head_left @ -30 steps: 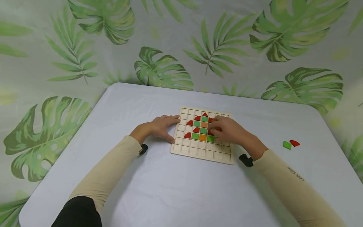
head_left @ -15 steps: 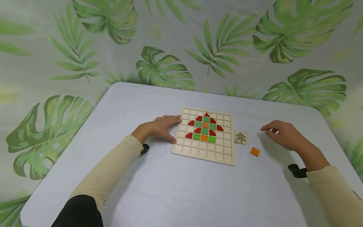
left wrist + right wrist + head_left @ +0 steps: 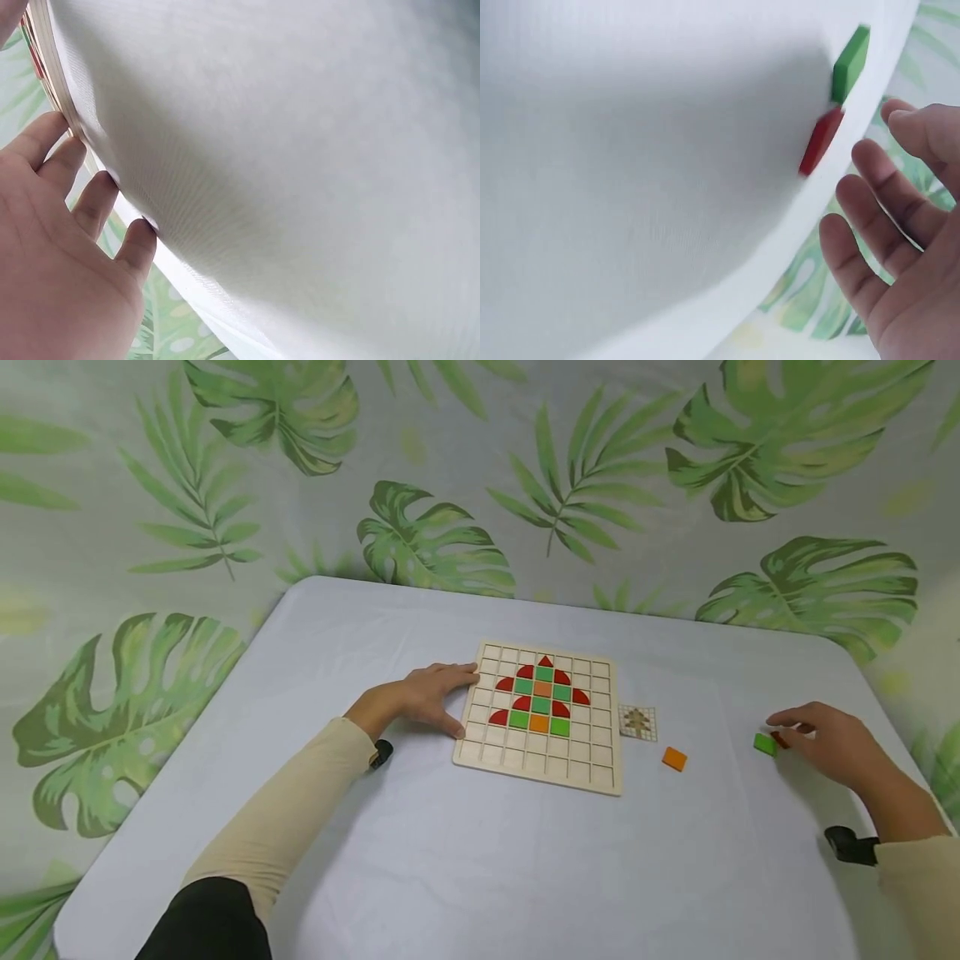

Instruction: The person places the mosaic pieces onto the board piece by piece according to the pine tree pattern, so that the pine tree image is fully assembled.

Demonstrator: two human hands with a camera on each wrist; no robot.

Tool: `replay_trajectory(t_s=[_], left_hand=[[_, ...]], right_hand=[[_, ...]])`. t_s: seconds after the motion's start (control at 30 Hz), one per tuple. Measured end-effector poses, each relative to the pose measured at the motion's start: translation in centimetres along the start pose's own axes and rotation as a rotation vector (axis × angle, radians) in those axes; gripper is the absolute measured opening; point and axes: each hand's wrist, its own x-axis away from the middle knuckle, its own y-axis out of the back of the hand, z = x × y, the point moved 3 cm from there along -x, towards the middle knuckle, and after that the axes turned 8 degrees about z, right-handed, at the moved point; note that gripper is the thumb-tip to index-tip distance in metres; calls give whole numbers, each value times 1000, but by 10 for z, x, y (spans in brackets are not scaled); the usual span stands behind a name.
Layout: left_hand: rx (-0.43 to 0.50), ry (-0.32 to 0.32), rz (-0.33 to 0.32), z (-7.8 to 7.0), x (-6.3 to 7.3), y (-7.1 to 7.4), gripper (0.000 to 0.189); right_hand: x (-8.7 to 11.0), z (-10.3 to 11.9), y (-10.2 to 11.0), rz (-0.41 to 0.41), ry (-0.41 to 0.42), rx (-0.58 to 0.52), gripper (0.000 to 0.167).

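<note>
My left hand (image 3: pixel 429 697) rests at the left edge of a square wooden grid board (image 3: pixel 536 768), thumb and fingers spread. In the left wrist view, its fingertips (image 3: pixel 94 187) touch the board's edge (image 3: pixel 51 56). Red, green and orange tiles form a stepped tree shape on the grid, topped by a red triangle (image 3: pixel 545 662). Far to the right, my right hand (image 3: pixel 840 747) hovers over a red quarter-circle tile (image 3: pixel 821 141), which lies beside a green square tile (image 3: pixel 765 743). The right wrist view shows a gap between its fingers and both tiles.
A small card with a printed tree pattern (image 3: pixel 638 723) lies against the board's right side. An orange square tile (image 3: pixel 674 758) sits just right of it. All rest on a white-covered table (image 3: pixel 480 868), with a leaf-print cloth (image 3: pixel 420 427) behind.
My right hand has left the board and travelled right to the loose red and green tiles, uncovering the red tiles on the board's right half, the card and the orange tile. My left hand stayed put.
</note>
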Motion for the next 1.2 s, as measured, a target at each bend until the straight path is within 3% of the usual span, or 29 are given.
replay_trajectory(t_s=[0.17, 0.43, 0.87, 1.2], left_hand=[[-8, -3, 2, 1, 1, 0, 97], [-14, 1, -12, 1, 2, 1, 97], [7, -3, -5, -2, 2, 2, 96], [9, -10, -4, 0, 1, 1, 97]], right_hand=[[0, 6, -3, -73, 44, 21, 23], [5, -21, -5, 54, -45, 3, 33], [6, -24, -11, 14, -16, 60, 32], [4, -25, -11, 48, -39, 43, 32]])
